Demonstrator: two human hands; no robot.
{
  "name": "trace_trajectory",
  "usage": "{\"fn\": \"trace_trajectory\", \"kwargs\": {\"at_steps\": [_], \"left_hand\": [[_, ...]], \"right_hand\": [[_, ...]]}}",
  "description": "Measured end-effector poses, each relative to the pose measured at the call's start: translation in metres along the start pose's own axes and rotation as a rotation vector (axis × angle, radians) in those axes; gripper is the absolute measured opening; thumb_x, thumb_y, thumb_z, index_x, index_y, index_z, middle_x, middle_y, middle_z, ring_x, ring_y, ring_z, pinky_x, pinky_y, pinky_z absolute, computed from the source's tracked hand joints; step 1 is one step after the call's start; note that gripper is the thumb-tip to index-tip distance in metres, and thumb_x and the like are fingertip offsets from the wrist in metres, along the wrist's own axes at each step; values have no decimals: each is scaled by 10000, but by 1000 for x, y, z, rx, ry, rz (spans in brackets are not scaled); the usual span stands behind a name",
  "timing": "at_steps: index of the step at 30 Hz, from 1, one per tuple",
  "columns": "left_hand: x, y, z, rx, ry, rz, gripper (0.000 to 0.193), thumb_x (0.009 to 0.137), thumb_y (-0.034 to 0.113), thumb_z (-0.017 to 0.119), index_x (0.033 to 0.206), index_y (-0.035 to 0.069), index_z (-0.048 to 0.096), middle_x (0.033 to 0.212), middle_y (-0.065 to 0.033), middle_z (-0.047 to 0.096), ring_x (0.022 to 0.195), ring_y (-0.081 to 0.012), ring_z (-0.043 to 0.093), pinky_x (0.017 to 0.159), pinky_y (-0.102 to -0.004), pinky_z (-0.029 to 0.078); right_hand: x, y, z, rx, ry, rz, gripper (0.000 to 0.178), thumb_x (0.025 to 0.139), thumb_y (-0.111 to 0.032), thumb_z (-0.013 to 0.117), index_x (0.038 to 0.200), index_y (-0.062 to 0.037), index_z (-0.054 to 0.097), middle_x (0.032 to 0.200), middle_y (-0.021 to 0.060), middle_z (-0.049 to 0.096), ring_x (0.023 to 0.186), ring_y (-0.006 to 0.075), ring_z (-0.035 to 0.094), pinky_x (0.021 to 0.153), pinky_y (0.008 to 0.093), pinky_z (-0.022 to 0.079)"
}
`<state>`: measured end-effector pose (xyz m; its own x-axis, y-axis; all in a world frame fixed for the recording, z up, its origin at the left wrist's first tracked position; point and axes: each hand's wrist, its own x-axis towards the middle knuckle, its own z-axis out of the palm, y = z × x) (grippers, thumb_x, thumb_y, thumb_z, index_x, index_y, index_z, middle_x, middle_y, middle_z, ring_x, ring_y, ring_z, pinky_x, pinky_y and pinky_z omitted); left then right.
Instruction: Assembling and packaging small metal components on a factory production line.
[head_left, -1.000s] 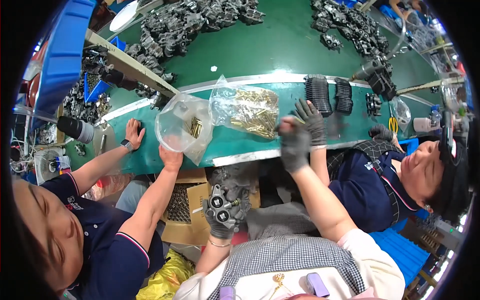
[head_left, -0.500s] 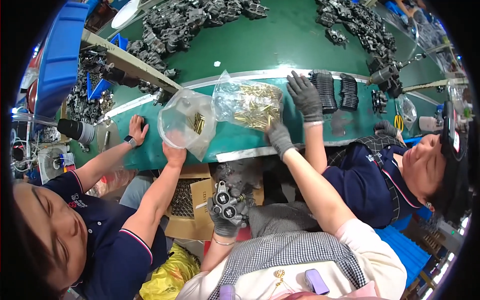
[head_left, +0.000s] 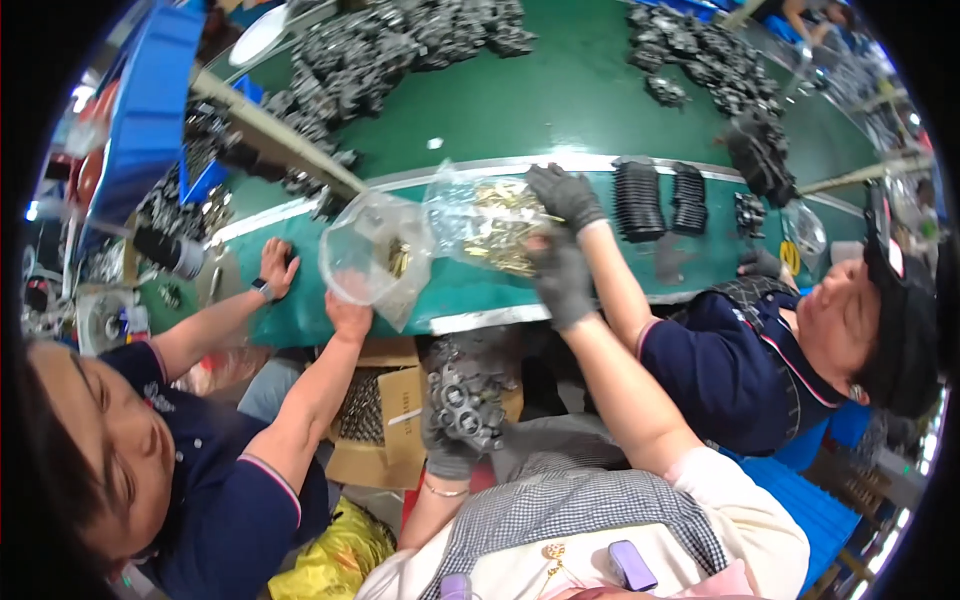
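The left hand [head_left: 447, 448] has its grip closed around 1 metal part [head_left: 463, 408] below the bench [head_left: 468, 290] edge, presumably leaving the right hand [head_left: 563, 280] free beside the bag [head_left: 446, 222] of brass pins [head_left: 500, 225], that blurred grip's state unclear.

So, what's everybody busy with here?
The person's gloved left hand holds a grey metal part below the table's near edge. Their gloved right hand is up beside a clear bag of brass-coloured pins; blur hides whether it grips any. A co-worker's gloved hand is at that bag too, and another co-worker's bare hand is at a clear tub. Stacked black parts sit right of the bag.
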<state>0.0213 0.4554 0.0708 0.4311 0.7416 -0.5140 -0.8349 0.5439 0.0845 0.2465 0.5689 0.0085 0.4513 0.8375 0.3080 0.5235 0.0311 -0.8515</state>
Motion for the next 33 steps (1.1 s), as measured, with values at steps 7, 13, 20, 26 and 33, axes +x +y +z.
{"fn": "trace_trajectory", "kwargs": {"at_steps": [7,13,20,26,33], "left_hand": [[-34,13,-27,-140,-212,-40,571,755,378,632,1192,57,451,1010,-130,551,785,-273,542,680,-435,493],[-14,2,-25,395,-54,99,651,832,543,474,1326,131,374,1150,-111,532,938,-285,557,799,-430,474],[20,2,26,51,-338,-185,632,812,506,550,1224,42,426,1090,-146,547,936,-300,573,720,-426,525],[29,4,35,12,-341,-207,643,813,498,558,1240,42,404,1074,-147,548,907,-289,582,709,-424,526],[30,4,46,30,-289,-201,640,804,447,598,1253,41,392,1076,-142,543,963,-289,566,752,-429,526]], "right_hand": [[-62,12,35,521,-441,859,266,860,-254,572,711,-34,556,557,44,536,434,157,486,437,312,398],[-47,-16,-23,222,-447,520,222,813,-224,629,791,-8,586,660,119,587,590,206,540,589,337,443],[-34,-84,-85,118,-401,222,158,795,-136,661,865,-11,594,729,63,608,700,116,564,677,276,459],[-30,-91,-83,404,-388,211,162,787,-80,666,919,-20,594,780,13,607,723,111,566,721,250,461],[-5,-59,-72,521,-265,538,122,814,-54,622,921,-13,581,847,41,599,721,116,566,684,249,470]]}}
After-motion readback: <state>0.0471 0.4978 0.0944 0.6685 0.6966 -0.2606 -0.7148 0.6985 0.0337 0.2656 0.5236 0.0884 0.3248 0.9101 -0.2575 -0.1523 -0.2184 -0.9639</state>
